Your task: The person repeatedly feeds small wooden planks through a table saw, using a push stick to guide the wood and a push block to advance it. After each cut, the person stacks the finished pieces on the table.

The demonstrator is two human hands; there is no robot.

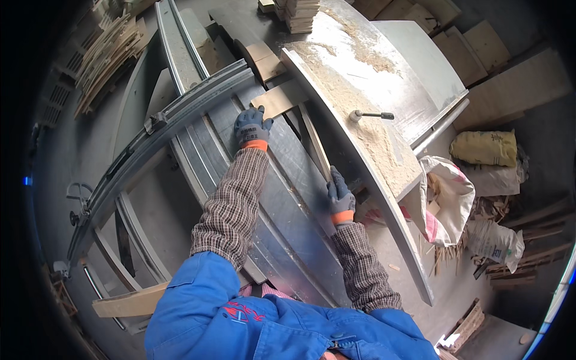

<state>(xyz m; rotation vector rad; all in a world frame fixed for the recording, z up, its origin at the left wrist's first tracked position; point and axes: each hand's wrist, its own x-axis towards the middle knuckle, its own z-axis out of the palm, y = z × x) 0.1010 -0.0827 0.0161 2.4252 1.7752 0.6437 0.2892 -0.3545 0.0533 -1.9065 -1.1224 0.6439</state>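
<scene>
My left hand [254, 127], in a grey-blue work glove with an orange cuff, is closed at the near left edge of a short flat wooden board [282, 98]. That board lies across the metal table [279, 225] of what looks like a sliding table saw, its far right end close to the long grey fence [354, 141]. A narrow wooden strip [314, 139] runs along the table beside the fence. Its near end meets my gloved right hand [340, 193], whose fingers are closed on it. The saw blade cannot be made out.
Sawdust covers the surface right of the fence, where a small black-handled knob [372, 115] sticks up. Stacked wood pieces [302, 14] stand at the far end. An open white sack [445, 201] stands at the right. Thin boards [111, 63] are piled at the far left.
</scene>
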